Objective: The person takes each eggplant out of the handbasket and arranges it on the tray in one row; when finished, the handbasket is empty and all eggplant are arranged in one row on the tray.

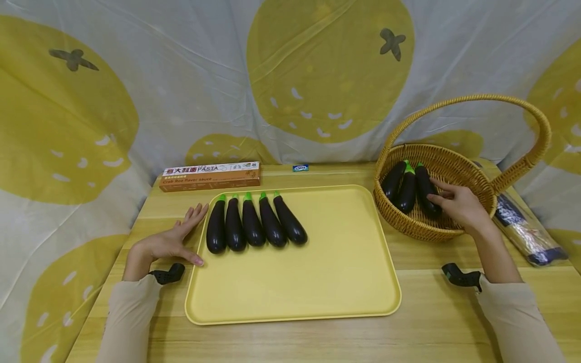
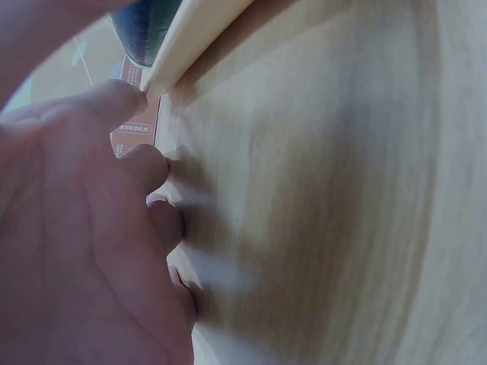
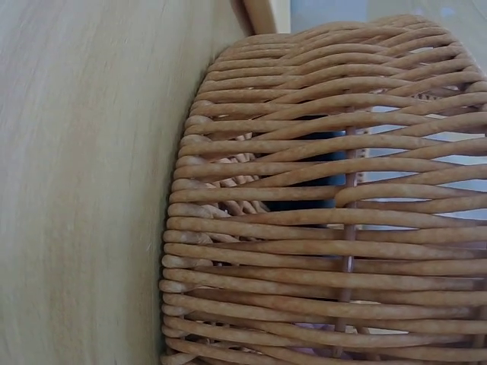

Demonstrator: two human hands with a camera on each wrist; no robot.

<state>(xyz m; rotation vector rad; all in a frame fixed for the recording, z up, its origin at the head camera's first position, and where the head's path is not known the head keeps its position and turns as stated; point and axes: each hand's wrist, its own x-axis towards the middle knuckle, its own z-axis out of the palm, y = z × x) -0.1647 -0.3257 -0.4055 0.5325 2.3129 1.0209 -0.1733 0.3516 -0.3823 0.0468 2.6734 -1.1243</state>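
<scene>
Several dark eggplants (image 1: 252,224) with green stems lie side by side on the left part of a yellow tray (image 1: 345,262). My left hand (image 1: 170,242) is spread at the tray's left edge, its thumb and index finger touching the rim. Three more eggplants (image 1: 406,194) lie in the left half of a wicker basket (image 1: 410,227) with a tall handle. My right hand (image 1: 463,206) reaches into the basket and holds the rightmost eggplant (image 1: 424,186) between thumb and fingers. In the right wrist view, the woven wall (image 3: 327,228) hides most of this hand.
A pasta box (image 1: 211,176) lies behind the tray, with a small blue packet (image 1: 300,168) to its right. A long clear packet (image 1: 528,232) lies right of the basket. A patterned curtain (image 1: 204,75) hangs behind the wooden table (image 1: 281,345).
</scene>
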